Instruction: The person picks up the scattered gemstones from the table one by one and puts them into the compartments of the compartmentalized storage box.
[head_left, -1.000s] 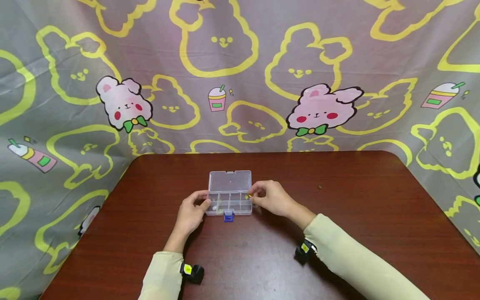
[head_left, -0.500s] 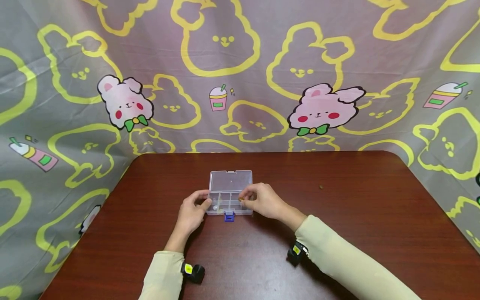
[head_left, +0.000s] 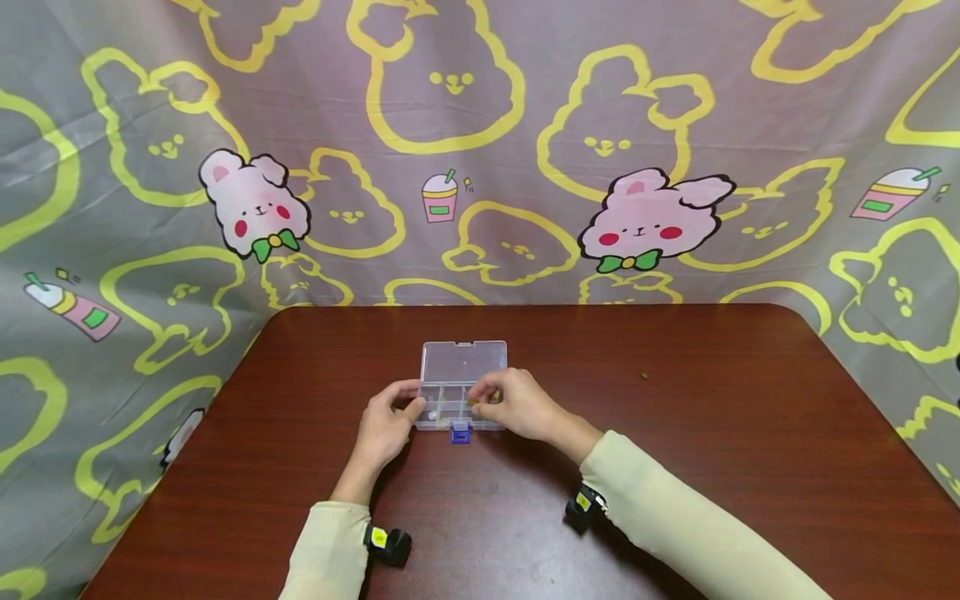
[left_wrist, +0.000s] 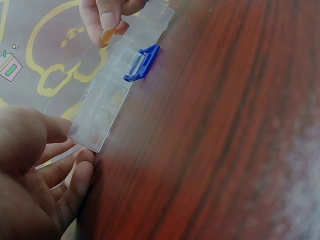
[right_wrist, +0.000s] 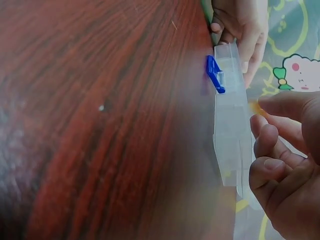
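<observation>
A clear plastic compartment box (head_left: 442, 427) lies on the table, its lid (head_left: 465, 362) raised at the back and its blue latch (head_left: 461, 433) hanging at the front. My left hand (head_left: 386, 425) holds the box's left end between thumb and fingers. Above the right-hand compartments, my right hand (head_left: 525, 407) pinches a small amber-coloured piece (left_wrist: 106, 37) between thumb and fingertips. A whitish piece (head_left: 432, 415) and a yellowish piece (left_wrist: 117, 97) lie in left compartments. Fingers partly hide the amber piece and the right compartments in the head view.
One tiny greenish-brown piece (head_left: 645, 376) lies on the brown table (head_left: 720, 433), right of the box. A grey patterned cloth (head_left: 510, 125) hangs behind and beside the table.
My right hand has moved left with the amber piece, from the box's right end to above its compartments, and sits slightly lower. The left hand stays at the left end.
</observation>
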